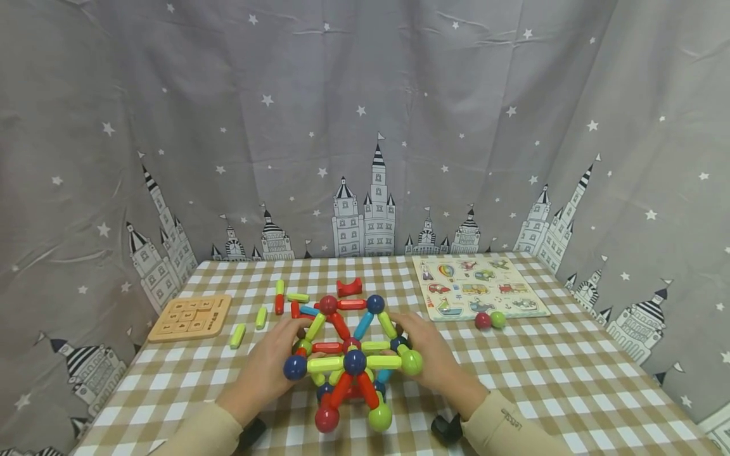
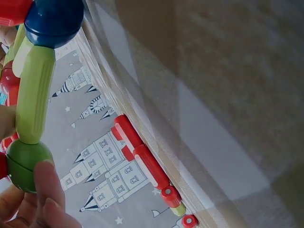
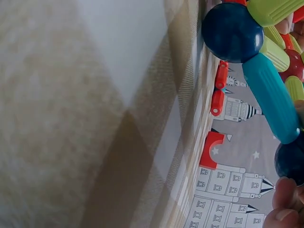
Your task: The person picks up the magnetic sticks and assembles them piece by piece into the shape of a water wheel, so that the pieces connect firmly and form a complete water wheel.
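A structure of magnetic balls and sticks (image 1: pixel 355 362), in red, blue, green and yellow-green, is in front of me between my two hands. My left hand (image 1: pixel 265 367) grips its left side; the left wrist view shows fingers on a green ball (image 2: pixel 26 159) below a yellow-green stick (image 2: pixel 35 95). From the right, my right hand (image 1: pixel 433 358) holds the other side. Its fingertips touch a dark blue ball (image 3: pixel 289 159) at the end of a light blue stick (image 3: pixel 270 97) in the right wrist view. The structure hides part of both hands' fingers.
Loose sticks (image 1: pixel 237 335) and a red curved block (image 1: pixel 349 287) lie behind and left on the checked tablecloth (image 1: pixel 570 380). A wooden number puzzle (image 1: pixel 191 316) is at left. At right, a picture puzzle board (image 1: pixel 479 288) has a red ball (image 1: pixel 482 320) and a green ball (image 1: pixel 498 319) before it.
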Demonstrator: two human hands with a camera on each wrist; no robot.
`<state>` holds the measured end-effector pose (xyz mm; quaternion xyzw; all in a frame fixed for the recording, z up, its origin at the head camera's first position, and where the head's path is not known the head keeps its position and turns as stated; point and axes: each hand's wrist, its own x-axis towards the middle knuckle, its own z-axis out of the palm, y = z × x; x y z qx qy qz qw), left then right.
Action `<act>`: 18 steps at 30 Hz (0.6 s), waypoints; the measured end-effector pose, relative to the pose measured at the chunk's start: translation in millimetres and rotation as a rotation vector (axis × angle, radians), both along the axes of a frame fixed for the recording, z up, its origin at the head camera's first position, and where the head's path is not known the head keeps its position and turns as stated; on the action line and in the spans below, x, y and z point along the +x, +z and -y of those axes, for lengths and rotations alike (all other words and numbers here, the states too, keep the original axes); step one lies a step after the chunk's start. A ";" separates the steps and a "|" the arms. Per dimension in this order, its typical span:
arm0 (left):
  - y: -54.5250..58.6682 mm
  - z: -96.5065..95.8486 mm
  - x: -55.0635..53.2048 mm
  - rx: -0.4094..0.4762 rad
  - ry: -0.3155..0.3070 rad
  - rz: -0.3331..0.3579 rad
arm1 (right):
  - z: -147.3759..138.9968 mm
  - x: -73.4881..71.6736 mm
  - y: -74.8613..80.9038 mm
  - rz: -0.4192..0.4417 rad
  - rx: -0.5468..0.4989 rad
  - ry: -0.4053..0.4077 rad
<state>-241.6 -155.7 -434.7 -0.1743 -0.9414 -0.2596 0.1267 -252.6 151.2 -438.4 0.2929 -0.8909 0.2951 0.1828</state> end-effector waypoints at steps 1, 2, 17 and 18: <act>0.2 -0.2 1.1 0.000 0.001 -0.004 | 0.0 0.9 -0.3 -0.008 -0.005 0.002; 0.3 -0.3 2.0 0.001 0.002 -0.008 | 0.2 1.7 -0.7 -0.014 -0.008 0.002; -2.9 0.7 21.4 -0.029 0.017 -0.149 | 1.0 19.7 -4.6 -0.163 0.011 -0.006; -3.3 1.0 23.2 -0.036 0.012 -0.175 | 0.9 21.1 -4.4 -0.189 0.019 -0.003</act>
